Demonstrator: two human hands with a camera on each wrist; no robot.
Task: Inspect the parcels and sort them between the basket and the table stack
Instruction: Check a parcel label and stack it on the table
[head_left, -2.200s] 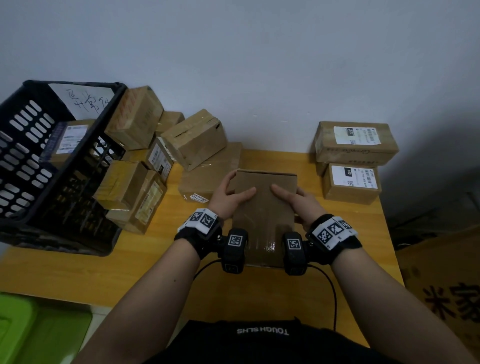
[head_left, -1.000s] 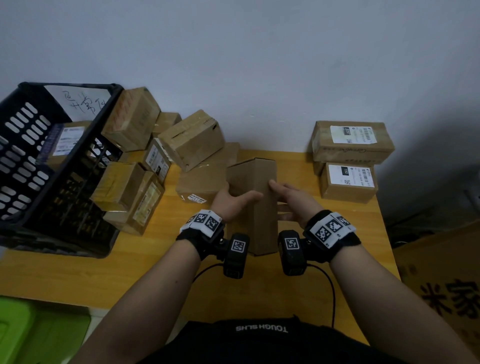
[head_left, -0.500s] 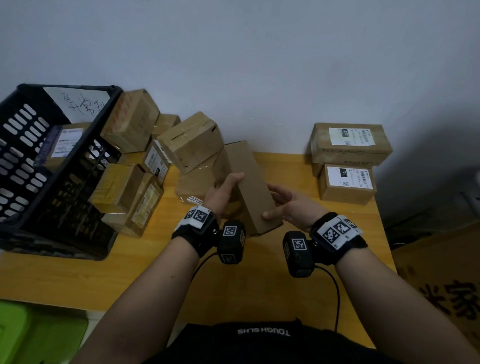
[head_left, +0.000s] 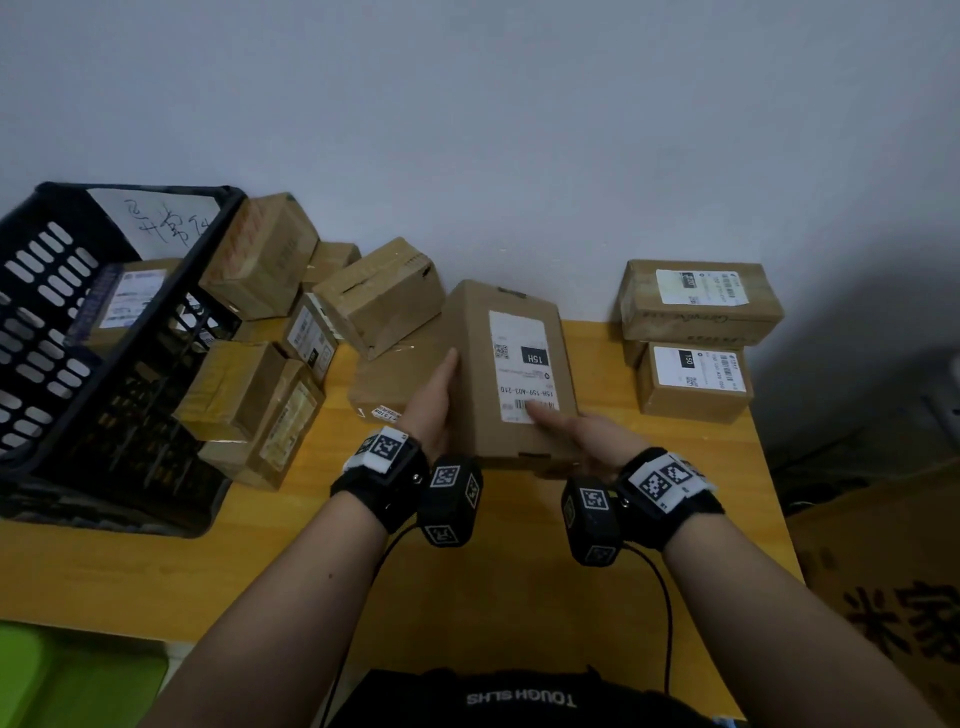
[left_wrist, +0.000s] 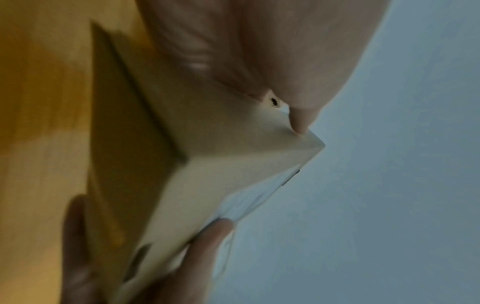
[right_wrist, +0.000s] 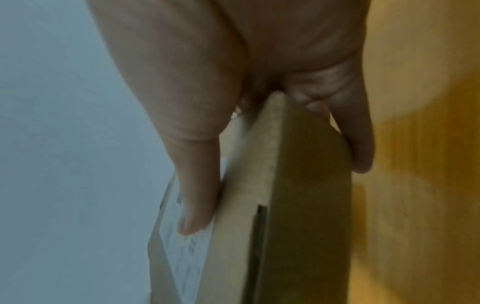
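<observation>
- While a black basket (head_left: 78, 332) leans at nine o'clock on the desk (head_left: 519, 571), loose boxes (head_left: 374, 296) crowd beside it.
- Left hand (head_left: 434, 400) grips the labelled parcel (head_left: 511, 374) at centre, above the desk.
- Right hand (head_left: 582, 434) pinches its near corner.
- Two stacked boxes (head_left: 698, 338) sit at two o'clock.

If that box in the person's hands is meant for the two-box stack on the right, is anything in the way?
Nothing visible. The held parcel, gripped by the left hand and right hand, is separated from the stack only by bare table, and the top box carries nothing.
</observation>
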